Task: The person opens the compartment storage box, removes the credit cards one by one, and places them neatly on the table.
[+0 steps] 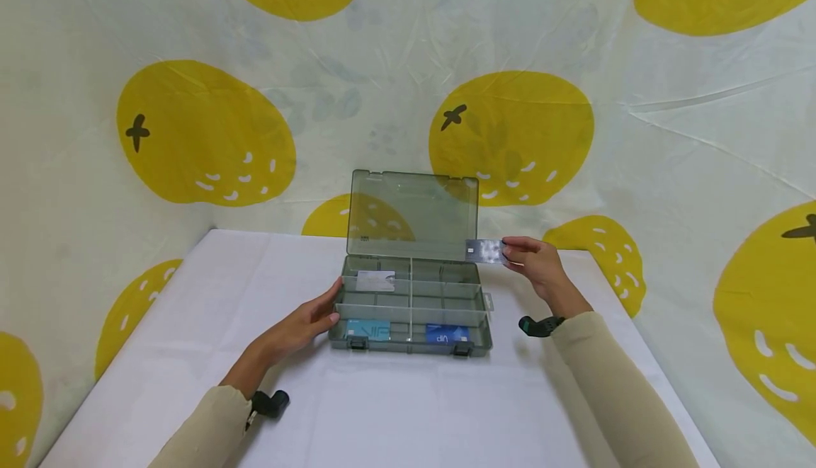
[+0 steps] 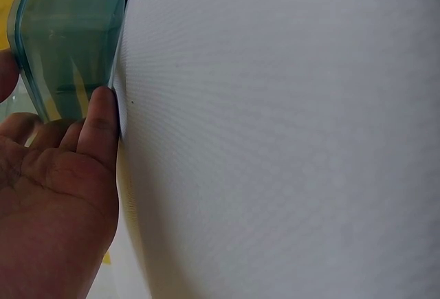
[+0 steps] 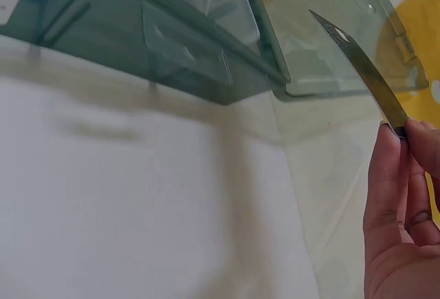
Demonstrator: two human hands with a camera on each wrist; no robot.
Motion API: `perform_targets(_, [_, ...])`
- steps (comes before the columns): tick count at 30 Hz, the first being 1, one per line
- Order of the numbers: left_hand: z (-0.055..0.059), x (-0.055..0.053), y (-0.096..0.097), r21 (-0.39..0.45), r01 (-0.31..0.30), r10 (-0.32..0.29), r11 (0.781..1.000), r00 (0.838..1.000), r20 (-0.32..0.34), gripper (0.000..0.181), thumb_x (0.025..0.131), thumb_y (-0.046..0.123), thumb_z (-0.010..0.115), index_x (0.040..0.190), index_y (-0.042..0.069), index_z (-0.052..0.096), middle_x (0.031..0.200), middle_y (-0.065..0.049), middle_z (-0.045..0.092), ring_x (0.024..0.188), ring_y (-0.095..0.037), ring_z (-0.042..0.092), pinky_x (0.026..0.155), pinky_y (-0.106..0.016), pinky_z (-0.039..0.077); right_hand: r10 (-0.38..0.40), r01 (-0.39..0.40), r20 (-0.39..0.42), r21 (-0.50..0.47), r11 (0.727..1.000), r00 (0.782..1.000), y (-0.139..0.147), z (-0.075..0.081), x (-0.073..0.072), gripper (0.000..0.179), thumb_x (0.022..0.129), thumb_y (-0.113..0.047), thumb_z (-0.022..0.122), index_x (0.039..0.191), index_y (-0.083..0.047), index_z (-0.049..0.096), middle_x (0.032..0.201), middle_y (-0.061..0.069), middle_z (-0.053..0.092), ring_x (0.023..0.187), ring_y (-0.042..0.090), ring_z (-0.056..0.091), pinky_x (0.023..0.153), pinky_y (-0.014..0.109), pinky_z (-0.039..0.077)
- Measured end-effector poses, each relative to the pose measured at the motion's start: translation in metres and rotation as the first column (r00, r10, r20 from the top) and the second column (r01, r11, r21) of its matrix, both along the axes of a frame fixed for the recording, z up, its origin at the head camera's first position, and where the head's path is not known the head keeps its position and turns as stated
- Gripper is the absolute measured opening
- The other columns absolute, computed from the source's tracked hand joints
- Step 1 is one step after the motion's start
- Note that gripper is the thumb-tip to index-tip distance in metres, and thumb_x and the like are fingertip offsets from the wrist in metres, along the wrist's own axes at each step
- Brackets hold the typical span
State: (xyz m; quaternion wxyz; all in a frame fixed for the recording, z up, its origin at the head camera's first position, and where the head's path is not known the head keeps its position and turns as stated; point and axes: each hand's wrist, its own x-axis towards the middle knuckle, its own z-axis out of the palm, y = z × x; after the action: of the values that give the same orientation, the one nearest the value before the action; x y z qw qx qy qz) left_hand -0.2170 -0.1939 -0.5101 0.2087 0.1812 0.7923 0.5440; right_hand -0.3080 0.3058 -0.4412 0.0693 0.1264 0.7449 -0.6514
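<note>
My right hand (image 1: 538, 266) pinches a dark silver card with a chip (image 1: 486, 250) by its right end, thumb against fingers. The card is up in the air, close to the box's back right corner and overlapping the lid's lower edge in the head view. A grey-green see-through divided box (image 1: 410, 347) lies on the table with its lid (image 1: 411, 213) raised. My left hand (image 1: 290, 333) rests against the box's left side, fingers extended along the wall and thumb near the rim. Inside are a teal card (image 1: 368, 330) front left, a blue card (image 1: 448, 333) front right and a pale card (image 1: 375, 281) farther back left.
A white cloth covers the table (image 1: 382, 411). Behind it hangs a pale curtain (image 1: 382, 100) with large yellow fruit prints. A small clear tab (image 1: 488, 302) sticks out from the box's right side. Two dark latches (image 1: 358, 343) sit on its front edge.
</note>
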Motion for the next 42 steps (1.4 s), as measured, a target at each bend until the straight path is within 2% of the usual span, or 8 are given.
perform_targets(4, [-0.001,0.000,0.000,0.000,-0.002,0.002,1.000,1.000,0.002,0.079,0.112,0.023,0.054,0.173,0.025,0.004,0.181,0.000,-0.003,0.168,-0.035,0.003,0.132,-0.058,0.014,-0.037,0.038,0.030,-0.028,0.999,0.999,0.011,-0.002,-0.001,0.048,0.104,-0.014,0.070,0.150,-0.013,0.060,0.132,0.000,0.060,0.133,0.034,0.057,0.098,0.022,0.060])
perform_targets(8, [-0.001,0.001,0.000,0.004,0.000,0.000,1.000,1.000,0.003,0.078,0.113,0.023,0.054,0.172,0.025,0.004,0.181,0.000,-0.003,0.168,-0.035,0.003,0.132,-0.057,0.014,-0.069,0.070,0.041,-0.024,0.997,0.997,0.018,-0.004,-0.001,0.046,0.104,-0.016,0.070,0.149,-0.015,0.062,0.128,-0.002,0.060,0.128,0.031,0.059,0.092,0.019,0.061])
perform_targets(15, [-0.002,0.001,-0.001,0.008,-0.002,0.002,1.000,1.000,0.009,0.078,0.113,0.023,0.054,0.172,0.026,0.004,0.181,0.001,-0.003,0.168,-0.034,0.003,0.133,-0.058,0.014,-0.117,0.118,0.055,-0.029,0.993,0.992,0.026,-0.009,-0.004,0.047,0.104,-0.016,0.070,0.150,-0.014,0.061,0.127,-0.001,0.062,0.103,0.016,0.069,0.088,0.019,0.062])
perform_targets(21, [-0.002,0.001,-0.001,0.004,-0.002,0.002,1.000,1.000,0.001,0.078,0.113,0.024,0.054,0.172,0.028,0.004,0.181,0.001,-0.002,0.168,-0.034,0.003,0.132,-0.057,0.014,-0.130,0.133,0.070,-0.049,0.990,0.989,0.033,-0.015,-0.004,0.049,0.103,-0.014,0.071,0.151,-0.012,0.060,0.126,-0.001,0.061,0.095,0.011,0.070,0.085,0.018,0.062])
perform_targets(25, [0.000,0.002,0.000,0.003,-0.003,0.003,1.000,1.000,0.004,0.078,0.113,0.024,0.053,0.172,0.029,0.004,0.181,0.002,-0.003,0.168,-0.034,0.003,0.133,-0.058,0.014,-0.148,0.151,0.090,-0.028,0.988,0.985,0.036,-0.020,-0.006,0.046,0.102,-0.014,0.072,0.147,-0.013,0.064,0.129,0.001,0.062,0.096,0.013,0.071,0.084,0.019,0.062])
perform_targets(31, [0.002,0.002,0.001,-0.004,-0.008,0.008,1.000,1.000,0.018,0.079,0.113,0.024,0.054,0.172,0.029,0.003,0.181,0.003,-0.003,0.168,-0.032,0.003,0.133,-0.057,0.015,-0.175,0.176,0.120,0.005,0.984,0.977,0.039,-0.028,-0.008,0.043,0.102,-0.016,0.074,0.144,-0.016,0.067,0.134,0.003,0.063,0.105,0.018,0.070,0.083,0.019,0.062])
perform_targets(36, [0.000,0.001,0.000,-0.012,-0.010,0.010,1.000,1.000,0.013,0.079,0.112,0.026,0.055,0.172,0.029,0.003,0.181,0.004,-0.003,0.168,-0.032,0.003,0.133,-0.057,0.014,-0.175,0.175,0.119,0.014,0.984,0.977,0.042,-0.034,-0.010,0.044,0.100,-0.014,0.075,0.144,-0.015,0.068,0.122,-0.002,0.067,0.102,0.016,0.070,0.084,0.021,0.063])
perform_targets(42, [0.000,0.001,0.000,0.004,-0.002,0.002,1.000,1.000,0.001,0.078,0.113,0.024,0.054,0.172,0.026,0.004,0.181,0.002,-0.002,0.168,-0.034,0.004,0.133,-0.057,0.014,-0.175,0.172,0.130,0.036,0.984,0.976,0.042,-0.037,-0.012,0.043,0.100,-0.013,0.075,0.143,-0.013,0.069,0.105,-0.009,0.068,0.099,0.014,0.070,0.092,0.026,0.063])
